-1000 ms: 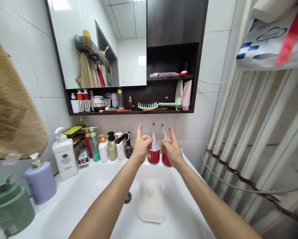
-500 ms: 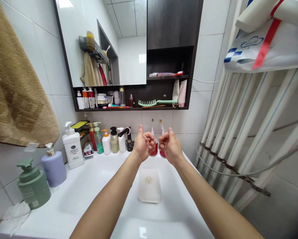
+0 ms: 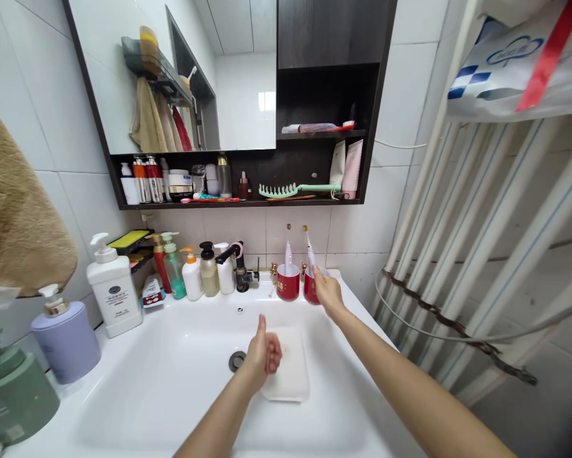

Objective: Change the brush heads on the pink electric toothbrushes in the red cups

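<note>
My left hand (image 3: 265,353) is held over the basin with its thumb up and fingers loosely curled, holding nothing. Just beside its fingers lies a white rectangular dish (image 3: 292,375) in the basin. My right hand (image 3: 330,292) reaches to the right red cup (image 3: 310,290), its stretched fingers at the cup's rim and by the base of an electric toothbrush (image 3: 310,256). That toothbrush leans upright in the cup; the hand hides part of both. To the left stands another red cup (image 3: 288,283) with a second electric toothbrush (image 3: 288,253) in it.
The white sink (image 3: 171,375) has a black faucet (image 3: 240,267) at the back and a drain (image 3: 237,360). Several pump bottles (image 3: 208,273) line the left rim. A mirror cabinet (image 3: 247,205) hangs above. Radiator pipes (image 3: 438,222) stand on the right.
My hands were side by side in front of the cups. The left has dropped toward me over the basin; the right has moved slightly to the right cup. The view has shifted.
</note>
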